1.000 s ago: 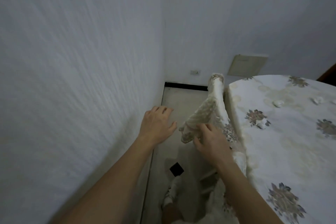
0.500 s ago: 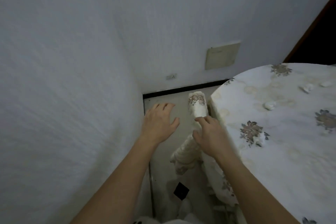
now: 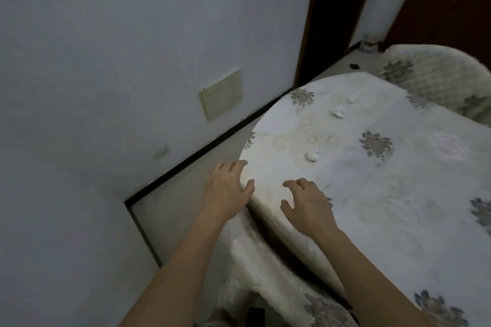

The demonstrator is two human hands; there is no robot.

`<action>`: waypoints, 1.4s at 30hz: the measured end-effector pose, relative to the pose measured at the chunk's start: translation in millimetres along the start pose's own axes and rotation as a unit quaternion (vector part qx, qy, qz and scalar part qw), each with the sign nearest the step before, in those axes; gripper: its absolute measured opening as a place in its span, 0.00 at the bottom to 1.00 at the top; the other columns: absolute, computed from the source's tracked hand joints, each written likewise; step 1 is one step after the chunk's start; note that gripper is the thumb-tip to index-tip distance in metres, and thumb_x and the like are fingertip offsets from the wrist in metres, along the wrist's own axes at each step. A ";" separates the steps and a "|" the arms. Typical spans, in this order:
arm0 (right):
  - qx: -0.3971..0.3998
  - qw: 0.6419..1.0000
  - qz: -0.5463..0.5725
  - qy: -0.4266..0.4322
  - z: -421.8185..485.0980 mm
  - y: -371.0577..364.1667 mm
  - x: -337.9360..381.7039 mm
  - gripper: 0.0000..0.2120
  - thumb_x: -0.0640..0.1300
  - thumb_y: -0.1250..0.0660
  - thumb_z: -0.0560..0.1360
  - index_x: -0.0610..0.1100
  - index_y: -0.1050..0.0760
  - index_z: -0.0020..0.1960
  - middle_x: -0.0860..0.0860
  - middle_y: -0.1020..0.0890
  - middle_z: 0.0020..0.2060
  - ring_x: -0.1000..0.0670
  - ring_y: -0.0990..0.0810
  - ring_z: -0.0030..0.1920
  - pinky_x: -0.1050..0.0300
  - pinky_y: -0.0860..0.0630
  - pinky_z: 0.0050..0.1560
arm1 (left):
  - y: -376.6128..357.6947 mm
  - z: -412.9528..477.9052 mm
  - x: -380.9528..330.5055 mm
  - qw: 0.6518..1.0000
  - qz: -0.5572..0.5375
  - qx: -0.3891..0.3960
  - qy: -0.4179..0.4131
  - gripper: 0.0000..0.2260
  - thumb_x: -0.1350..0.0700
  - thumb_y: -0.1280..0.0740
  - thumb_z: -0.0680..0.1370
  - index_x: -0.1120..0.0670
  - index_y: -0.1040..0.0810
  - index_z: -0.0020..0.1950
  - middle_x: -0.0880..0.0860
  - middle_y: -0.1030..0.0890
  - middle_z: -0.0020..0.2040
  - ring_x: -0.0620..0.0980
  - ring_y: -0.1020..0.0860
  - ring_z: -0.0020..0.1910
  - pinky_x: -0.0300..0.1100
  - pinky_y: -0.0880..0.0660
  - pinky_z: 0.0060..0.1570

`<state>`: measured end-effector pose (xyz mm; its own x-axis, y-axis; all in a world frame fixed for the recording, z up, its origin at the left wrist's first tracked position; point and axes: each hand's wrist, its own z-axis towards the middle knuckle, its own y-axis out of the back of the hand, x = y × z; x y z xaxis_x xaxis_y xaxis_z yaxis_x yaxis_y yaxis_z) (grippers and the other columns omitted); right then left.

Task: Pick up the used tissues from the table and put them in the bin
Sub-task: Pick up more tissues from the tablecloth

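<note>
Three small crumpled white tissues lie on the round table [image 3: 398, 220], which is covered in a white flowered cloth. The nearest tissue [image 3: 312, 156] is just beyond my hands. A second tissue [image 3: 339, 111] and a third tissue [image 3: 352, 99] lie further back. My left hand [image 3: 225, 188] is at the table's left edge, fingers apart, touching the rim. My right hand [image 3: 308, 207] hovers over the near part of the tabletop, fingers spread and empty. No bin is in view.
A chair with a white flowered cover [image 3: 265, 287] stands below my arms, tucked against the table. Another covered chair [image 3: 438, 79] is at the far side. A white wall [image 3: 106, 87] is close on the left, with a dark doorway [image 3: 334, 13] behind.
The view has swung right toward the table. My right hand let go of the chair cover and moved over the tabletop; my left hand moved to the table's edge.
</note>
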<state>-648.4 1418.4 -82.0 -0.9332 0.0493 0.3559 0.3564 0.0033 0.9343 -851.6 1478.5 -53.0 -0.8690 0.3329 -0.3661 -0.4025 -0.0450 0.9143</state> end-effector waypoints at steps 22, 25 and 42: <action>-0.040 0.925 0.036 -0.375 -5.3 -17.9 -78.6 0.22 0.54 0.35 0.76 0.52 0.30 0.68 0.51 0.23 0.61 0.48 0.25 0.58 0.56 0.24 0.52 | -126.2 201.1 -36.9 0.915 -0.042 0.254 -0.310 0.20 0.46 0.36 0.78 0.50 0.28 0.69 0.50 0.24 0.65 0.53 0.26 0.61 0.49 0.24 0.54; -0.022 0.911 0.057 -0.409 -14.5 -29.4 -86.7 0.23 0.58 0.36 0.76 0.54 0.33 0.69 0.53 0.25 0.61 0.50 0.27 0.59 0.58 0.26 0.51 | -151.4 215.9 -48.4 0.907 -0.028 0.281 -0.313 0.20 0.47 0.35 0.79 0.52 0.28 0.69 0.52 0.25 0.65 0.55 0.26 0.61 0.49 0.24 0.51; -0.011 0.919 -0.002 -0.395 -6.2 -80.1 -108.1 0.17 0.57 0.24 0.63 0.53 0.23 0.49 0.54 0.24 0.38 0.48 0.24 0.35 0.56 0.33 0.32 | -231.6 242.2 -72.1 0.888 0.009 0.267 -0.375 0.16 0.54 0.28 0.74 0.53 0.21 0.61 0.56 0.22 0.52 0.59 0.23 0.48 0.48 0.25 0.38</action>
<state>-576.3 1406.7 -195.2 -0.6083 0.7581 0.2352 0.3447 -0.0146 0.9386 -626.0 1693.1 -196.5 -0.3575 0.8792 -0.3151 -0.0223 0.3293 0.9440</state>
